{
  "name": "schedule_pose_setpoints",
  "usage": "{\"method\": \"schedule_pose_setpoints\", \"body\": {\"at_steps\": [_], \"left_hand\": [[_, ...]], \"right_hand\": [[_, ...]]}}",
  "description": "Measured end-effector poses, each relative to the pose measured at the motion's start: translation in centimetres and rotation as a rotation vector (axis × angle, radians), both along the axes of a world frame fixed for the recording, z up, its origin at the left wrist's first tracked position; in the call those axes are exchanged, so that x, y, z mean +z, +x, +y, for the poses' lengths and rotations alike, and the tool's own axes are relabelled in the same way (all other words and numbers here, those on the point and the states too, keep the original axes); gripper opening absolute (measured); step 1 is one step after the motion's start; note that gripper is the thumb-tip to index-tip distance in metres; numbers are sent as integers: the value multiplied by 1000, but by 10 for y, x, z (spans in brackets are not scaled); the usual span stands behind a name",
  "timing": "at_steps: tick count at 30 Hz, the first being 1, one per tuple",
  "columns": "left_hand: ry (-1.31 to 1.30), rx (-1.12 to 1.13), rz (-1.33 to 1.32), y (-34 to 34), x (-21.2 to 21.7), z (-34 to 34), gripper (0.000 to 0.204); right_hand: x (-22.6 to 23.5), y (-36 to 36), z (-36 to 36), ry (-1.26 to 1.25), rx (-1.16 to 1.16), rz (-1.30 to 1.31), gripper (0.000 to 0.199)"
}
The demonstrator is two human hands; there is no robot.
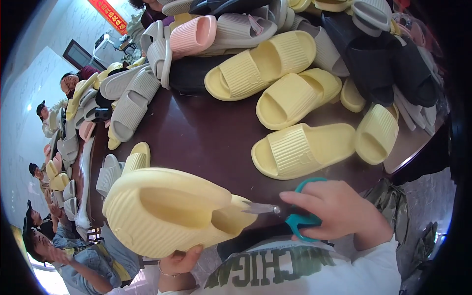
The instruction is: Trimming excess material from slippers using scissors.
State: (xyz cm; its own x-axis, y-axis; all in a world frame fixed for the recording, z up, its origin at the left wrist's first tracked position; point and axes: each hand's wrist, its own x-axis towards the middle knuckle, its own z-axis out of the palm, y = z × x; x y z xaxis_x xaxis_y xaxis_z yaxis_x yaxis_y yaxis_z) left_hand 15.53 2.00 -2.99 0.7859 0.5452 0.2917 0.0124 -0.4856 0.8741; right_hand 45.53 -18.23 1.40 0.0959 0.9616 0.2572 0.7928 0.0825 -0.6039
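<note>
My left hand (182, 263) grips a pale yellow slipper (142, 223) from below, raised over the near edge of the table. The slipper is tilted, its ribbed strap turned towards me. In my right hand (341, 206) is a pair of scissors (301, 227) with teal handles, fingers through the loops. The blades point left, and their tips are at the right end of the slipper, slightly apart. Whether they touch it I cannot tell. Beyond my right hand another yellow slipper (290, 150) lies flat on the dark red table (206, 132).
More yellow slippers (260, 66) lie farther back. Black slippers (371, 66) are heaped at the far right, grey slippers (132, 103) and a pink slipper (194, 37) at the far left and back. Several people sit along the left; one in a denim jacket (93, 263) is nearest.
</note>
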Motion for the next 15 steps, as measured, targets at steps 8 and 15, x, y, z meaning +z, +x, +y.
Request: {"method": "schedule_pose_setpoints", "body": {"at_steps": [8, 15], "left_hand": [[-44, -34, 76, 1, 5, 0, 69], [70, -21, 96, -6, -4, 1, 70]], "right_hand": [[-1, 7, -4, -85, 32, -26, 62], [1, 10, -8, -179, 78, 4, 63]]}}
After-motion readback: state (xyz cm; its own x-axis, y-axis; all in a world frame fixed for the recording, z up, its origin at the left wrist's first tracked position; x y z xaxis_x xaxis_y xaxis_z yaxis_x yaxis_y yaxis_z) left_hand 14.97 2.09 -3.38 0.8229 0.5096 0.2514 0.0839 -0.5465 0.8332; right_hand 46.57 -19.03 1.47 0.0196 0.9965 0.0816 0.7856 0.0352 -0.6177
